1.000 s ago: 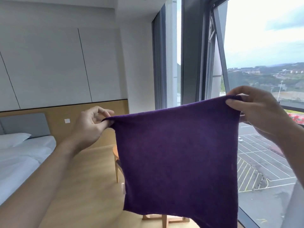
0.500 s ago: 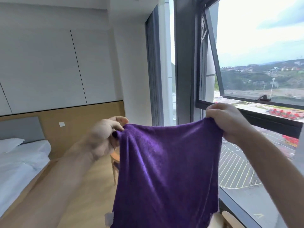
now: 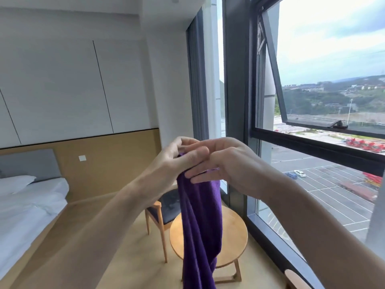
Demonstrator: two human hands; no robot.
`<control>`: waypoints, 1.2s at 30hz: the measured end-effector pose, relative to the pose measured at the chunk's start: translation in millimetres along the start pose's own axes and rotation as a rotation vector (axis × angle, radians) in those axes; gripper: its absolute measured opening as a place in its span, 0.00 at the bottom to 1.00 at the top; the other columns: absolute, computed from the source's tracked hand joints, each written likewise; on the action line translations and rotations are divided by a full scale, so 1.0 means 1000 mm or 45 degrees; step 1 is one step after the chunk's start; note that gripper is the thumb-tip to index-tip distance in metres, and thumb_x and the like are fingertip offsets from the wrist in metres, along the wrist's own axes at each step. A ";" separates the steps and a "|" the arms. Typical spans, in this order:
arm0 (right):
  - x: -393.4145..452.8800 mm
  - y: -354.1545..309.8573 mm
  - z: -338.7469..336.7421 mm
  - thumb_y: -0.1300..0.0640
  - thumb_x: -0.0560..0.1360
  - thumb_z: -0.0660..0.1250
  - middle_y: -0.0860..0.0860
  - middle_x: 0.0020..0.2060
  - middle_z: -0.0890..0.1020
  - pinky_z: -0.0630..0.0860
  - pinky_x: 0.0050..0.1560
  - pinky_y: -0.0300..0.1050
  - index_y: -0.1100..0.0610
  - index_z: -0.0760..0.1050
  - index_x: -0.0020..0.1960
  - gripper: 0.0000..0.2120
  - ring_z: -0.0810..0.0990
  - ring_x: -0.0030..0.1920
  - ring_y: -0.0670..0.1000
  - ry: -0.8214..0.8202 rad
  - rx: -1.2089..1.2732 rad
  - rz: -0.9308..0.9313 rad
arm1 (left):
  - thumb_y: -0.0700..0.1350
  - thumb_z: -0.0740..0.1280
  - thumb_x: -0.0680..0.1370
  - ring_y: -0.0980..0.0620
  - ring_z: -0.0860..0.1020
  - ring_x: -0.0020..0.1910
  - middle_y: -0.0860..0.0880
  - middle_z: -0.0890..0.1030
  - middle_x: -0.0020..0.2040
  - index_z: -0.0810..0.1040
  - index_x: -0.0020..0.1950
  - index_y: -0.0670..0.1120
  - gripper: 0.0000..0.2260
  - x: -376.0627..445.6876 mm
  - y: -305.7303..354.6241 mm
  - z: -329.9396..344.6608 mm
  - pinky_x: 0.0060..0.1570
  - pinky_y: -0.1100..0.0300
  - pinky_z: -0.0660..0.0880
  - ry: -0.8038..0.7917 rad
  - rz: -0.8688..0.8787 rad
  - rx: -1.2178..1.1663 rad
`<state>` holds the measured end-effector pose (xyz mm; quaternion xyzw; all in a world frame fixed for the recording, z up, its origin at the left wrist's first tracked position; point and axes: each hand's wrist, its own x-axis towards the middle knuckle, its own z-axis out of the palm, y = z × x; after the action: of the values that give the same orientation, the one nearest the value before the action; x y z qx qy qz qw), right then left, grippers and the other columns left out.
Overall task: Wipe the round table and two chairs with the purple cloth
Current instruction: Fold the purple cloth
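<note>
Purple cloth (image 3: 200,222) is held up in the air by both hands, brought together at its top edge — left hand (image 3: 179,157) is curled round the gathered fabric, right hand (image 3: 227,165) pinches it, lower fingers extended. The cloth hangs in folds in front of the round table (image 3: 235,236). One chair (image 3: 162,207) is seen at the table's far-left edge, beside the window (image 3: 312,142).
</note>
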<state>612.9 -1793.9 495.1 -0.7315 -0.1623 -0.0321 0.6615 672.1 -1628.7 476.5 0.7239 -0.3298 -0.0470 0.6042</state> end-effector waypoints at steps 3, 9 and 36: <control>0.001 -0.001 -0.005 0.82 0.74 0.55 0.65 0.46 0.84 0.85 0.51 0.53 0.67 0.76 0.64 0.25 0.86 0.44 0.61 0.001 0.013 -0.064 | 0.42 0.74 0.77 0.47 0.84 0.56 0.43 0.85 0.56 0.75 0.65 0.46 0.18 0.000 0.000 -0.009 0.55 0.56 0.80 -0.028 0.097 0.048; 0.012 0.027 -0.022 0.68 0.73 0.68 0.49 0.61 0.72 0.73 0.59 0.40 0.48 0.75 0.67 0.26 0.75 0.59 0.47 0.138 -0.694 -0.330 | 0.28 0.64 0.79 0.48 0.84 0.50 0.44 0.85 0.49 0.76 0.66 0.46 0.19 0.003 0.001 -0.023 0.49 0.61 0.80 -0.030 0.142 0.070; 0.005 0.207 -0.001 0.51 0.73 0.76 0.56 0.45 0.88 0.81 0.59 0.62 0.61 0.83 0.51 0.14 0.87 0.49 0.58 0.007 -0.369 0.492 | 0.47 0.72 0.75 0.48 0.85 0.56 0.46 0.87 0.57 0.83 0.62 0.47 0.15 -0.075 -0.174 0.006 0.55 0.55 0.80 -0.056 -0.668 -0.130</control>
<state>675.6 -1809.1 298.7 -0.8361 -0.0111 0.0700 0.5440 684.4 -1584.6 292.2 0.7519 -0.1412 -0.2343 0.5998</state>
